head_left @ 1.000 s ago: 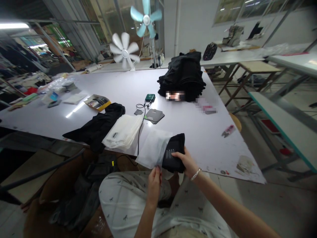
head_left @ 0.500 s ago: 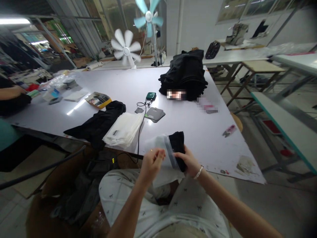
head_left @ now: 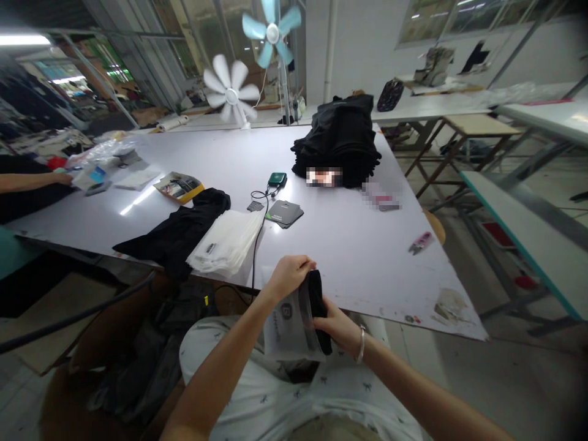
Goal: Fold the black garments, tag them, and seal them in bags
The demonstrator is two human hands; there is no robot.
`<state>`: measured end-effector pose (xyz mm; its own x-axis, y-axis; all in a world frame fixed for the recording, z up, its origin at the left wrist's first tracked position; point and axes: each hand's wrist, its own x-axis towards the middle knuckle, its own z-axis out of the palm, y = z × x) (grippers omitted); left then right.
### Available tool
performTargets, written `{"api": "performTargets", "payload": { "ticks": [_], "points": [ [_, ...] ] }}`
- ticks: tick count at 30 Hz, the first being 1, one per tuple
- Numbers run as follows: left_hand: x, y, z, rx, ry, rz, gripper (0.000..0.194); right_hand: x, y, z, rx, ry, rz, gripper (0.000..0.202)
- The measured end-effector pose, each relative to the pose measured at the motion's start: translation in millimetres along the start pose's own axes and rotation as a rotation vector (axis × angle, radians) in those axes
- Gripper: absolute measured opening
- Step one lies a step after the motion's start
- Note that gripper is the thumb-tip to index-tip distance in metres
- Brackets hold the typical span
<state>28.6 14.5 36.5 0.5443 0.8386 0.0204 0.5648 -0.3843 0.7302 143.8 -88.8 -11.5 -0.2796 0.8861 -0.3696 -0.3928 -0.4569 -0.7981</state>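
Note:
A frosted plastic bag (head_left: 287, 327) with a dark printed logo is tilted over my lap at the table's front edge. Folded black cloth (head_left: 322, 334) sits partly inside it, its end sticking out of the mouth on the right. My left hand (head_left: 294, 275) pinches the upper corner of the bag's mouth. Around the protruding end of the black cloth, my right hand (head_left: 337, 324) is closed, thumb on the near side. To the left on the table lie a stack of similar frosted bags (head_left: 227, 242) and a loose black garment (head_left: 184, 226).
A tall pile of black garments (head_left: 337, 141) stands at the back of the white table (head_left: 358, 245). Grey cards (head_left: 285, 213), a small green-topped device (head_left: 277, 179) with a cable, an open box (head_left: 179, 187) and pink thread snips (head_left: 420, 242) lie about. Another person's arm (head_left: 37, 181) is at far left.
The bag and black cloth have come down toward my lap, and the cloth is deeper in the bag. My left hand has shifted to the mouth's upper corner. The other person's arm has reached farther right.

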Motion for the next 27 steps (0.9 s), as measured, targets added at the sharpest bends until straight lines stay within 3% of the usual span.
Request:
{"api": "performTargets", "payload": {
  "ticks": [5,8,11,13,15,16,17,19,22,24,27],
  "points": [
    [0.0,22.6,8.6,0.014,-0.091,0.09,0.028,-4.8,7.2,10.6,0.036,-0.009,-0.01,0.044],
    [-4.6,47.2,4.8,0.141,-0.001,0.203,0.023,-3.9,9.7,19.3,0.08,0.071,-0.093,0.038],
    [-22.8,63.9,-7.1,0.204,0.291,0.309,0.021,-1.5,4.9,23.0,0.167,0.169,-0.191,0.045],
    [-42.3,60.2,-11.8,0.157,0.572,0.291,0.021,0.0,-3.9,20.5,0.252,0.234,-0.225,0.048],
    [-63.3,44.0,-8.1,0.068,0.888,0.148,0.013,1.2,-15.8,15.2,0.331,0.314,-0.245,0.051],
    [-72.6,33.5,-2.7,0.027,1.0,0.028,0.011,1.8,-22.1,12.4,0.364,0.356,-0.258,0.052],
    [-80.4,23.2,4.7,-0.006,1.024,-0.109,0.015,2.4,-28.2,10.2,0.39,0.394,-0.275,0.053],
    [-90.6,8.0,23.4,-0.097,0.826,-0.269,0.025,3.7,-38.4,8.5,0.425,0.439,-0.312,0.055],
    [-93.9,7.1,49.7,-0.323,0.48,-0.291,0.034,6.1,-46.2,12.6,0.444,0.433,-0.345,0.055],
    [-92.1,16.5,59.5,-0.438,0.428,-0.292,0.034,7.3,-47.2,16.7,0.441,0.436,-0.354,0.055],
    [-89.7,29.7,62.7,-0.481,0.464,-0.329,0.03,8.1,-46.6,20.0,0.413,0.468,-0.371,0.053]
  ]
}}
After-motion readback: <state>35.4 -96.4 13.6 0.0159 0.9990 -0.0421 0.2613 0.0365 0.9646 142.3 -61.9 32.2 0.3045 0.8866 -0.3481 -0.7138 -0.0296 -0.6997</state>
